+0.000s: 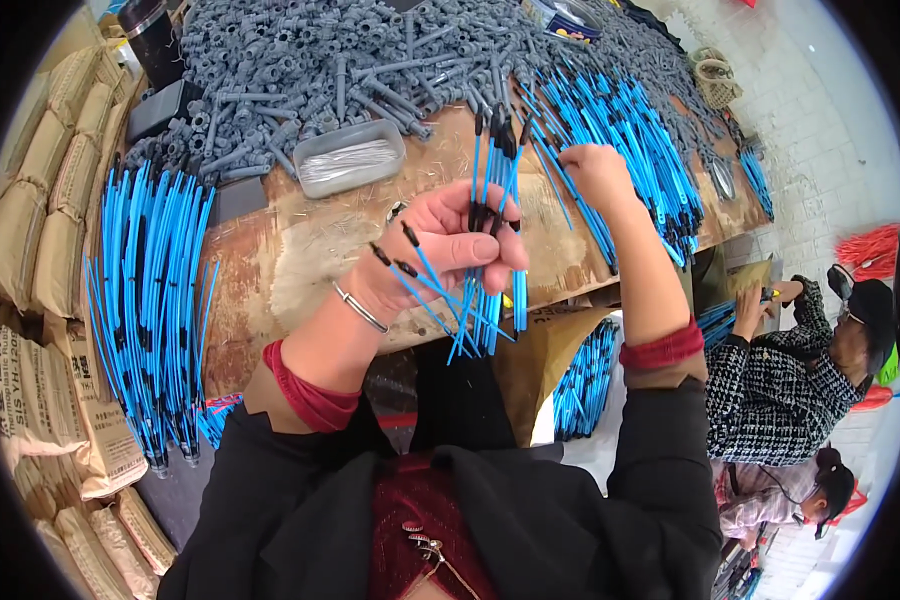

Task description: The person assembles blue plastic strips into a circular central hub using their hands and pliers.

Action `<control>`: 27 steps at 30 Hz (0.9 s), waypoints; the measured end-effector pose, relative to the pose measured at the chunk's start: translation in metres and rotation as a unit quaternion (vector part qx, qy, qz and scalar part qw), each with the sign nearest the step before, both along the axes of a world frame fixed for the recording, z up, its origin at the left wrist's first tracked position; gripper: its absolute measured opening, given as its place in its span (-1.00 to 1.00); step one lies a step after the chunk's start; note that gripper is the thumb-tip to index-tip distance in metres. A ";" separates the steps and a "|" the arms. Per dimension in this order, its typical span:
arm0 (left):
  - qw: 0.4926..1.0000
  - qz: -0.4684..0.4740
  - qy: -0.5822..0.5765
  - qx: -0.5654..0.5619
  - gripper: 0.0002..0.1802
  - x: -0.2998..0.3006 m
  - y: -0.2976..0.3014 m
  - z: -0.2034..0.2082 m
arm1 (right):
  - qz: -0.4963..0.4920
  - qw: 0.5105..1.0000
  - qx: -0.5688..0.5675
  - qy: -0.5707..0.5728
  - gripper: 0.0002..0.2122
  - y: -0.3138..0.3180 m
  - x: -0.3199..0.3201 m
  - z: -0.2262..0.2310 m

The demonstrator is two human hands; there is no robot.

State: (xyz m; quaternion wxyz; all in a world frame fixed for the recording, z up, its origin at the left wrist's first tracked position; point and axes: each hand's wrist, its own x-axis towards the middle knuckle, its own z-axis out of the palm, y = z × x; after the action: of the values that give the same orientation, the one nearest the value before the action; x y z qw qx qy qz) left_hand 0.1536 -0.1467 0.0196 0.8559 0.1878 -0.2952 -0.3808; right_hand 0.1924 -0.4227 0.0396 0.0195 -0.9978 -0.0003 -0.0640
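Note:
My left hand (448, 238) is closed around a small bunch of thin blue rods (486, 330) with black fittings, held upright above the near part of the table. A few of these rods slant out sideways across my wrist. To its right, my right hand (600, 178) is over the near side of a large pile of similar blue rods (630, 130). Its fingers are curled together, and what is between them is hidden. Another thick bundle of blue rods (155, 290) lies at the table's left end, hanging over its edge.
A heap of grey plastic fittings (300, 60) covers the far side of the wooden table (270, 260). A clear tray (348, 187) holds thin white sticks. Brown sacks (60, 210) are stacked at left. Below the table sits a container of blue rods (583, 385). Two people (780, 400) work at right.

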 end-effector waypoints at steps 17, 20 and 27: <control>0.991 0.029 0.119 0.050 -0.87 0.006 -0.002 0.004 | -0.021 0.963 0.164 -0.214 -0.77 0.007 -0.041 0.037; 0.988 0.044 0.133 0.066 -0.85 0.010 -0.003 -0.002 | -0.017 0.913 0.330 -0.238 -0.80 0.027 -0.087 0.085; 0.980 0.077 0.148 0.111 -0.80 -0.003 -0.006 0.013 | 0.055 0.923 0.381 0.013 -0.78 0.097 -0.142 0.071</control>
State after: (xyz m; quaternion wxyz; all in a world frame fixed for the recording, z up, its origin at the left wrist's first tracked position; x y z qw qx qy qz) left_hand 0.1507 -0.1531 0.0323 0.8908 0.2453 -0.1061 -0.3674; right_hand 0.0508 -0.3257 0.1111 0.4016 -0.9142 -0.0304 -0.0450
